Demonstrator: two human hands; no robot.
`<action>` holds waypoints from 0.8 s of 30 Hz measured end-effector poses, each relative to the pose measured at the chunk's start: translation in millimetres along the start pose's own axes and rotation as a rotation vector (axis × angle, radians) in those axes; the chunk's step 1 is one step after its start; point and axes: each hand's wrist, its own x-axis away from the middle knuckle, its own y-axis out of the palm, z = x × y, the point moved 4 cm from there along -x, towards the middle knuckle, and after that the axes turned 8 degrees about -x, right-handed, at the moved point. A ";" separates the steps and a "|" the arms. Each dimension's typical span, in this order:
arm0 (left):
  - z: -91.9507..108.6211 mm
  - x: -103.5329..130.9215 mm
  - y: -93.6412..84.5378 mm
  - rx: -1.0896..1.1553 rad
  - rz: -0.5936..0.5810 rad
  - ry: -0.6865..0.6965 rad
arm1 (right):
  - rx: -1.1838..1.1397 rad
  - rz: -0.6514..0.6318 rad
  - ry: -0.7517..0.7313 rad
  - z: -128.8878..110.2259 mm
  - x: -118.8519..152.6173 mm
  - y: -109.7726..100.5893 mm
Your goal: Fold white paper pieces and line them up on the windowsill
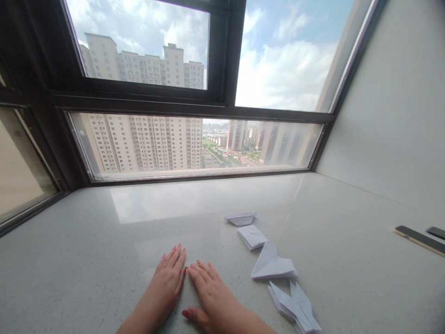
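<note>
My left hand [166, 280] lies flat, palm down, on the pale speckled sill [86, 260], its fingers stretched forward and holding nothing. Beside it, my right hand [210, 292] also rests palm down with fingers extended and the thumb apart; its fingertips are close to my left hand. To the right, folded white papers form a slanting row: a small boat-like fold [240, 218], a square packet [252, 237], a pointed fold [273, 263] and a fish-like or winged fold [295, 306] nearest me. Neither hand touches them.
A dark-framed window [194, 178] runs along the back of the sill, with tall buildings outside. A white wall [389, 130] borders the right side. At the far right lie a dark, gold-edged flat object [419, 239] and another dark item [436, 232], partly cut off.
</note>
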 end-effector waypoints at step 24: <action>1.5 -0.7 -2.3 -0.016 -0.044 -0.001 | -0.014 -0.002 -0.002 2.5 -1.7 3.0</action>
